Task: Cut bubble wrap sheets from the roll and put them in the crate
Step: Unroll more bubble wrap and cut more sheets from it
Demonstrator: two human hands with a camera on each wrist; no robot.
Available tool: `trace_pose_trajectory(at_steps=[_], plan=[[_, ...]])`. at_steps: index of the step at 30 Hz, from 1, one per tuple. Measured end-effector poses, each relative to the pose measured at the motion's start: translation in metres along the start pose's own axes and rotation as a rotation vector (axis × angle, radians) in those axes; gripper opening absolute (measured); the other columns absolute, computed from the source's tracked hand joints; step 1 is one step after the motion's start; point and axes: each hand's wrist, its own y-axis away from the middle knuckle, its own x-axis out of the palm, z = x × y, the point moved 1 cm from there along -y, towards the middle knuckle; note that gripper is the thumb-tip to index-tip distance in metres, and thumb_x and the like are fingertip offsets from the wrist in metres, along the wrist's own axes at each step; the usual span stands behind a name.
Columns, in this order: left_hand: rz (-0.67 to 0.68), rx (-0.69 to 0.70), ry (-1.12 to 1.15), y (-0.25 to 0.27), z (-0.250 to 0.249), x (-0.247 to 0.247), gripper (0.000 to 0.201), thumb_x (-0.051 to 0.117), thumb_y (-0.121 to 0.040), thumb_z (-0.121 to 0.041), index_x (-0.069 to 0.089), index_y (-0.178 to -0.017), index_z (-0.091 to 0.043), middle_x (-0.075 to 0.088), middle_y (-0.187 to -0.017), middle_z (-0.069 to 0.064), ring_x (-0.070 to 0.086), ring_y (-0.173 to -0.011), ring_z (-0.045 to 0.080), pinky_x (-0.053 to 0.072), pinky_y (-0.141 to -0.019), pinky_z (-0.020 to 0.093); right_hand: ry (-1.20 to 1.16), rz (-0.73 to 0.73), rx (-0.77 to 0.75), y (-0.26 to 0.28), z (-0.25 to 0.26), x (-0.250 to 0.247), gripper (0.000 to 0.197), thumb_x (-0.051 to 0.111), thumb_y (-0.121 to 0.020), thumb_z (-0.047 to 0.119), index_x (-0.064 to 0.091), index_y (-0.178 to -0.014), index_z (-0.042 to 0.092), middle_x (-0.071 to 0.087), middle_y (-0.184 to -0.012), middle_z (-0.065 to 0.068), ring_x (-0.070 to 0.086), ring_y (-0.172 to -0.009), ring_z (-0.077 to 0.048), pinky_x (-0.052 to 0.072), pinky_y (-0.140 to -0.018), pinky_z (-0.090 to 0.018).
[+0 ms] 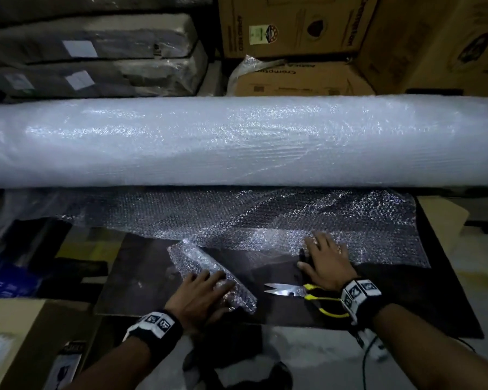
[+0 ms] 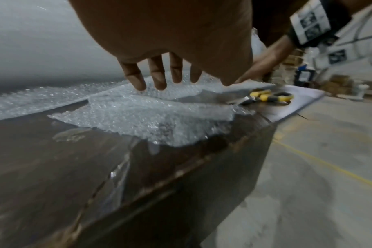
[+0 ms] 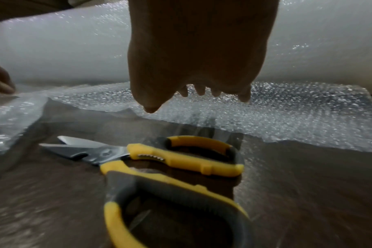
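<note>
A dim storeroom: cardboard boxes (image 1: 293, 26) fill the top of the head view, and a dark board (image 1: 158, 280) serves as the work surface in the lower half.

The left hand (image 1: 197, 296), at lower centre, lies flat with straight fingers on a folded cut sheet (image 1: 209, 274) of bubble wrap, pressing it to the board; nothing is gripped. In the left wrist view its fingers (image 2: 157, 75) spread over the wrap.

The right hand (image 1: 324, 260), to the right, also rests open, fingers fanned on the loose end of wrap (image 1: 265, 218) that runs out from under the roll. Its thumb points toward frame left at the cut edge.

Just below the right hand, yellow-handled scissors (image 1: 302, 294) lie on the board, blades slightly parted and pointing left, touched by neither hand.

The big white roll (image 1: 237, 142) spans the whole frame across the middle, behind both hands. I can't make out a crate for certain.
</note>
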Motion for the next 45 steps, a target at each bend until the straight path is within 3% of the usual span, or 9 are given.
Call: trace_pose_trajectory(at_steps=[4, 10, 18, 23, 30, 34, 38, 43, 45], plan=[[-0.024, -0.225, 0.010, -0.030, 0.026, -0.014, 0.055, 0.059, -0.083, -0.054, 0.060, -0.126, -0.021, 0.057, -0.129, 0.009, 0.056, -0.106, 0.032, 0.050, -0.079, 0.047, -0.008, 0.061, 0.101, -0.010, -0.021, 0.004, 0.075, 0.033, -0.098, 0.064, 0.010, -0.159, 0.025, -0.005, -0.168, 0.001, -0.002, -0.154, -0.028, 0.013, -0.116, -0.065], [0.124, -0.431, -0.012, -0.082, 0.077, -0.011, 0.072, 0.086, -0.066, -0.043, 0.059, -0.125, -0.014, 0.058, -0.125, 0.012, 0.053, -0.113, 0.037, 0.047, -0.089, 0.059, -0.020, -0.007, 0.162, -0.014, -0.048, 0.011, 0.057, 0.056, -0.095, 0.048, 0.039, -0.146, 0.030, 0.034, -0.152, -0.001, 0.036, -0.137, -0.027, 0.031, -0.112, -0.053], [0.111, -0.435, -0.095, -0.112, 0.110, 0.010, 0.035, 0.051, -0.098, -0.027, 0.053, -0.130, -0.016, 0.058, -0.126, 0.008, 0.049, -0.122, 0.031, 0.033, -0.100, 0.056, -0.034, -0.154, 0.160, -0.038, -0.071, 0.015, 0.009, 0.068, -0.088, 0.017, 0.073, -0.095, 0.018, 0.066, -0.103, -0.009, 0.058, -0.102, -0.038, 0.051, -0.085, -0.048], [0.041, -0.254, -0.106, -0.107, 0.126, -0.002, 0.042, 0.091, -0.058, -0.012, 0.065, -0.091, -0.012, 0.066, -0.075, 0.009, 0.067, -0.071, 0.029, 0.048, -0.073, 0.056, -0.072, -0.088, 0.108, -0.030, -0.075, 0.004, 0.007, 0.064, -0.088, 0.012, 0.070, -0.091, 0.014, 0.066, -0.101, -0.013, 0.062, -0.099, -0.037, 0.050, -0.080, -0.042], [-0.028, -0.126, -0.193, -0.082, 0.127, -0.042, 0.044, 0.090, -0.045, 0.000, 0.066, -0.079, -0.013, 0.063, -0.069, 0.006, 0.064, -0.060, 0.027, 0.051, -0.068, 0.051, -0.052, 0.095, -0.013, 0.000, -0.055, -0.020, 0.016, 0.056, -0.086, 0.008, 0.069, -0.093, 0.014, 0.068, -0.107, -0.010, 0.063, -0.103, -0.029, 0.042, -0.080, -0.030], [0.025, -0.165, -0.216, -0.066, 0.124, -0.044, 0.046, 0.088, -0.048, 0.002, 0.069, -0.087, -0.013, 0.067, -0.078, 0.006, 0.068, -0.067, 0.028, 0.051, -0.072, 0.051, -0.094, 0.144, -0.058, 0.016, -0.049, -0.016, 0.020, 0.054, -0.083, 0.000, 0.069, -0.095, 0.006, 0.068, -0.106, -0.014, 0.062, -0.103, -0.032, 0.042, -0.084, -0.032], [0.241, -0.187, -0.161, -0.053, 0.107, -0.039, 0.033, 0.054, -0.093, -0.007, 0.058, -0.124, -0.016, 0.061, -0.118, 0.006, 0.060, -0.110, 0.031, 0.036, -0.100, 0.055, -0.034, 0.110, -0.033, 0.026, -0.058, -0.007, 0.022, 0.059, -0.067, 0.008, 0.067, -0.084, 0.018, 0.068, -0.095, -0.007, 0.066, -0.094, -0.028, 0.044, -0.081, -0.033], [0.244, -0.137, -0.041, -0.034, 0.087, -0.027, 0.039, 0.066, -0.082, -0.002, 0.056, -0.120, -0.009, 0.063, -0.104, 0.012, 0.062, -0.095, 0.037, 0.054, -0.077, 0.054, 0.066, 0.152, -0.011, 0.020, -0.103, 0.035, 0.037, 0.036, -0.077, 0.036, 0.056, -0.109, 0.032, 0.049, -0.127, -0.001, 0.047, -0.119, -0.033, 0.044, -0.096, -0.051], [0.264, -0.171, -0.028, -0.029, 0.078, -0.023, 0.040, 0.060, -0.089, -0.003, 0.054, -0.127, -0.009, 0.061, -0.113, 0.013, 0.059, -0.103, 0.036, 0.051, -0.083, 0.048, 0.072, 0.191, -0.019, 0.022, -0.111, 0.044, 0.038, 0.033, -0.075, 0.039, 0.045, -0.111, 0.037, 0.046, -0.128, -0.001, 0.045, -0.119, -0.034, 0.044, -0.097, -0.054]])
